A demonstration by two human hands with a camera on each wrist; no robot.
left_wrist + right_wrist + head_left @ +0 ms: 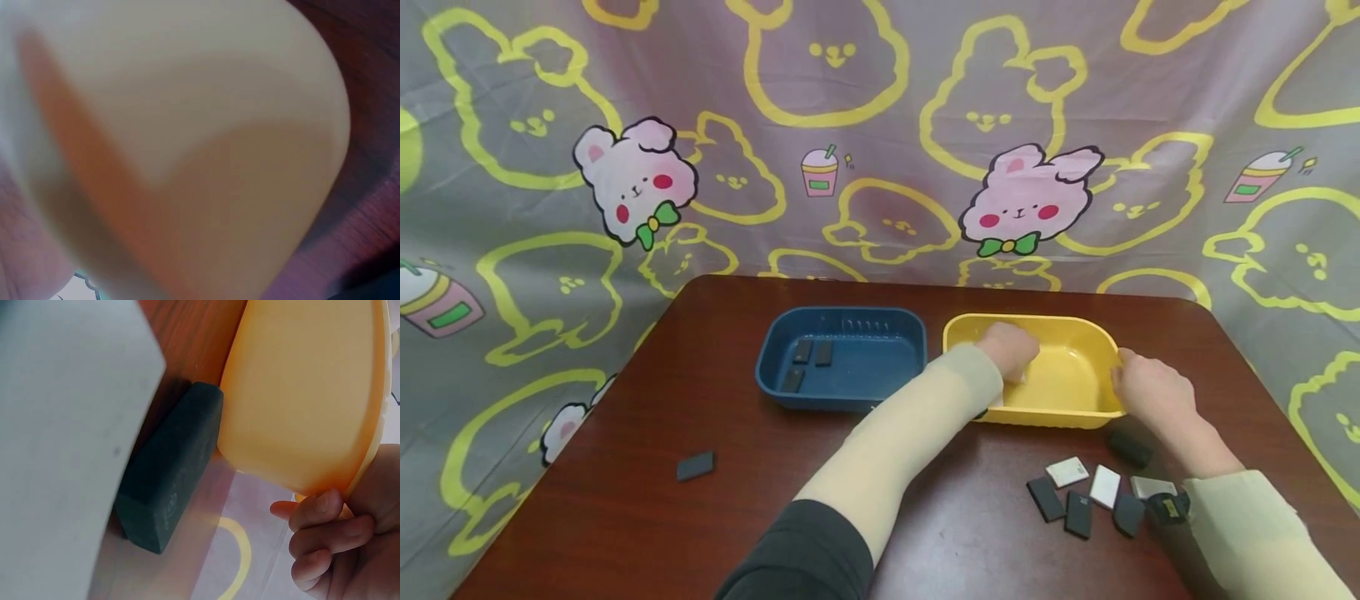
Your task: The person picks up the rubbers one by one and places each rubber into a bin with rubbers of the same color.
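Observation:
My left hand (1009, 348) reaches down into the left part of the yellow basket (1033, 417). Its fingertips are hidden from the head camera, and I cannot tell whether they hold anything. Small white pieces show beside and below it inside the basket. The left wrist view is filled by a blurred pale surface. My right hand (1156, 390) grips the basket's right rim, its fingers (312, 537) curled at the edge in the right wrist view. Close by that end of the basket lies a dark rectangular block (175, 465).
A blue basket (842, 405) with several small black blocks stands to the left. One black block (696, 466) lies on the brown table (625, 533) at left. Several black and white blocks, including a white one (1105, 487), lie in front of the yellow basket. A patterned curtain (880, 150) hangs behind.

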